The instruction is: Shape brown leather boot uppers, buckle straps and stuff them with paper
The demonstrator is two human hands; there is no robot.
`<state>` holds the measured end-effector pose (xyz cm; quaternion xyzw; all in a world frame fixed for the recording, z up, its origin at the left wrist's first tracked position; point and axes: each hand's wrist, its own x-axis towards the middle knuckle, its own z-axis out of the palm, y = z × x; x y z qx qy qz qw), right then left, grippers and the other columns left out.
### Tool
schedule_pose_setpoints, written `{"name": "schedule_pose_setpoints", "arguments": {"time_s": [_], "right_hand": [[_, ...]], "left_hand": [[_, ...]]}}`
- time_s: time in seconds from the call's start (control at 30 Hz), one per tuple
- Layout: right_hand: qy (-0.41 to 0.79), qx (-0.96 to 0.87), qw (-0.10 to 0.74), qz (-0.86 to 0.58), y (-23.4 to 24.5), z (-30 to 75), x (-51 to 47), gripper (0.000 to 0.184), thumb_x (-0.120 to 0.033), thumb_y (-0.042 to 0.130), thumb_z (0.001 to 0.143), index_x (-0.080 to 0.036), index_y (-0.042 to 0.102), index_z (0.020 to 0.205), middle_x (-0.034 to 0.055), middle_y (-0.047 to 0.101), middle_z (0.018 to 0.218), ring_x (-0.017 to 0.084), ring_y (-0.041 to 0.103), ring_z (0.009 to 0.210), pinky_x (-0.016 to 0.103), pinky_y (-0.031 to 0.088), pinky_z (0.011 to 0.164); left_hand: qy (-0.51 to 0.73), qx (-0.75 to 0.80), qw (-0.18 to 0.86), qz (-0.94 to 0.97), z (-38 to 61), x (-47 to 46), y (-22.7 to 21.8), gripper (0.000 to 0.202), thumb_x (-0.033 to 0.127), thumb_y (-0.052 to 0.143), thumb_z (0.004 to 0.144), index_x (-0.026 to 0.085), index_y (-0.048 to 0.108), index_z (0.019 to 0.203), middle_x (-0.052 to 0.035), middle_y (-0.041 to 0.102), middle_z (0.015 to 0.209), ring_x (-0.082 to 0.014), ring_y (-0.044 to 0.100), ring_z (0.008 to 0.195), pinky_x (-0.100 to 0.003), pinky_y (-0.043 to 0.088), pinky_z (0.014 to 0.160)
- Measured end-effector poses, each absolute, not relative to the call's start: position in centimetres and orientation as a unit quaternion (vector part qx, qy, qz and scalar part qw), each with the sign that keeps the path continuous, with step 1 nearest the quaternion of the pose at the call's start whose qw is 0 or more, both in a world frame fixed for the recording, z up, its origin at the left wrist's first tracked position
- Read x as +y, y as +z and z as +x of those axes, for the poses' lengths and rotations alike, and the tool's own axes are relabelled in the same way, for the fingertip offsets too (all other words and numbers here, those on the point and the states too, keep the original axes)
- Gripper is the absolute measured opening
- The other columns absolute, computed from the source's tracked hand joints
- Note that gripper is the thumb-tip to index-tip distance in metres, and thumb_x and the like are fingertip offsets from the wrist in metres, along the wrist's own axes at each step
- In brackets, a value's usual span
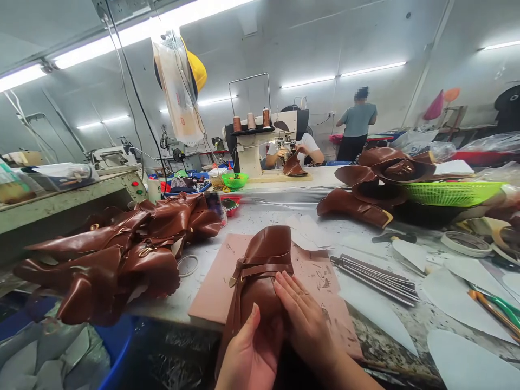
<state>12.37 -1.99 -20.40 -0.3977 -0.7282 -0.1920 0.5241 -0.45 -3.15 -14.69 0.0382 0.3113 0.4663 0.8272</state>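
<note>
A brown leather boot upper (266, 260) with crossed straps and a small buckle lies on a pink work pad (319, 276) at the table's near edge. My left hand (249, 352) grips its lower end from underneath, thumb up against the leather. My right hand (303, 314) lies flat on the leather just below the straps, fingers stretched out together and pointing up-left.
A heap of brown leather uppers (117, 254) lies to the left, more (365, 189) at the far right beside a green basket (450, 192). Metal rods (377, 276), white cut pieces (459, 303), tape rolls (467, 244) and pliers (498, 311) lie right. A seated person (300, 149) works a sewing machine; another person (356, 124) stands behind.
</note>
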Motion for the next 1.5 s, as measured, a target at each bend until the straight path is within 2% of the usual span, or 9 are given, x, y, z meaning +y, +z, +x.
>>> {"name": "schedule_pose_setpoints", "arguments": {"time_s": [0.13, 0.47, 0.67, 0.8, 0.97, 1.1, 1.23, 1.37, 1.5], "right_hand": [[-0.163, -0.722, 0.54, -0.401, -20.7, 12.3, -2.2, 0.053, -0.011, 0.038, 0.088, -0.015, 0.029, 0.14, 0.0143, 0.058, 0.123, 0.024, 0.052, 0.116, 0.042, 0.051, 0.092], [-0.104, -0.655, 0.614, -0.428, -21.8, 11.6, -2.7, 0.06, -0.001, 0.034, 0.082, -0.02, 0.032, 0.139, 0.0084, 0.058, 0.122, 0.019, 0.052, 0.117, 0.038, 0.05, 0.094], [-0.136, -0.629, 0.639, -0.421, -21.5, 11.0, -3.1, 0.056, -0.005, 0.042, 0.084, -0.021, 0.036, 0.137, 0.0095, 0.061, 0.106, 0.021, 0.057, 0.104, 0.036, 0.055, 0.083], [-0.107, -0.604, 0.68, -0.402, -21.2, 9.8, -3.2, 0.044, -0.019, 0.043, 0.09, -0.024, 0.039, 0.134, 0.0092, 0.061, 0.102, 0.022, 0.06, 0.096, 0.036, 0.057, 0.075], [-0.103, -0.576, 0.718, -0.377, -20.6, 8.6, -3.5, 0.039, -0.018, 0.042, 0.092, -0.029, 0.045, 0.129, 0.0076, 0.06, 0.099, 0.022, 0.059, 0.099, 0.039, 0.057, 0.076], [-0.078, -0.571, 0.705, -0.414, -20.7, 8.8, -3.8, 0.029, -0.021, 0.043, 0.091, -0.031, 0.053, 0.117, 0.0069, 0.062, 0.102, 0.022, 0.061, 0.096, 0.04, 0.058, 0.072], [-0.186, -0.65, 0.652, -0.344, -20.3, 10.1, -3.7, 0.036, -0.011, 0.044, 0.087, -0.027, 0.053, 0.118, 0.0042, 0.065, 0.097, 0.022, 0.059, 0.098, 0.046, 0.053, 0.084], [-0.217, -0.689, 0.577, -0.381, -19.3, 11.3, -3.3, 0.035, -0.005, 0.047, 0.084, -0.017, 0.057, 0.115, 0.0076, 0.062, 0.092, 0.021, 0.056, 0.095, 0.039, 0.051, 0.085], [-0.231, -0.672, 0.598, -0.37, -19.3, 12.0, -3.0, 0.024, -0.004, 0.052, 0.079, -0.017, 0.061, 0.097, 0.0068, 0.055, 0.09, 0.021, 0.053, 0.087, 0.04, 0.05, 0.078]], "left_hand": [[0.447, 0.313, 0.838, 0.012, -0.4, -3.4, -15.7, 0.043, 0.011, 0.035, 0.094, 0.009, 0.072, 0.072, -0.0058, 0.072, 0.065, -0.0105, 0.066, 0.057, -0.02, 0.054, 0.061], [0.446, 0.151, 0.871, 0.138, -1.2, -2.8, -16.2, 0.026, 0.016, 0.046, 0.091, 0.019, 0.07, 0.101, -0.0092, 0.068, 0.108, -0.0184, 0.065, 0.094, -0.027, 0.052, 0.083], [0.38, 0.106, 0.903, 0.172, -2.2, -2.7, -16.6, 0.03, 0.023, 0.044, 0.093, 0.011, 0.069, 0.103, -0.0103, 0.066, 0.11, -0.0168, 0.064, 0.097, -0.021, 0.05, 0.084], [0.377, 0.023, 0.902, 0.209, -2.1, -2.8, -17.0, 0.032, 0.028, 0.051, 0.089, 0.016, 0.061, 0.116, -0.0051, 0.059, 0.122, -0.0162, 0.055, 0.113, -0.018, 0.049, 0.083], [0.349, -0.025, 0.919, 0.183, -1.2, -2.6, -16.4, 0.034, 0.035, 0.049, 0.088, 0.018, 0.062, 0.114, -0.0025, 0.064, 0.116, -0.0099, 0.057, 0.109, -0.012, 0.044, 0.086], [0.35, -0.049, 0.906, 0.233, -1.2, -2.3, -15.9, 0.042, 0.036, 0.044, 0.089, 0.011, 0.058, 0.12, -0.0077, 0.061, 0.12, -0.0138, 0.054, 0.114, -0.016, 0.037, 0.095], [0.369, -0.056, 0.89, 0.261, -1.7, -2.4, -16.1, 0.048, 0.039, 0.039, 0.092, 0.006, 0.05, 0.126, -0.0117, 0.054, 0.128, -0.0171, 0.049, 0.12, -0.019, 0.034, 0.099], [0.372, -0.053, 0.886, 0.274, -2.0, -2.6, -16.6, 0.044, 0.035, 0.029, 0.096, 0.01, 0.049, 0.127, -0.0077, 0.046, 0.135, -0.0141, 0.042, 0.125, -0.018, 0.03, 0.103], [0.359, -0.045, 0.892, 0.27, -2.0, -2.6, -16.5, 0.044, 0.037, 0.034, 0.095, 0.012, 0.052, 0.126, -0.0046, 0.047, 0.134, -0.0154, 0.04, 0.127, -0.021, 0.03, 0.105]]}}
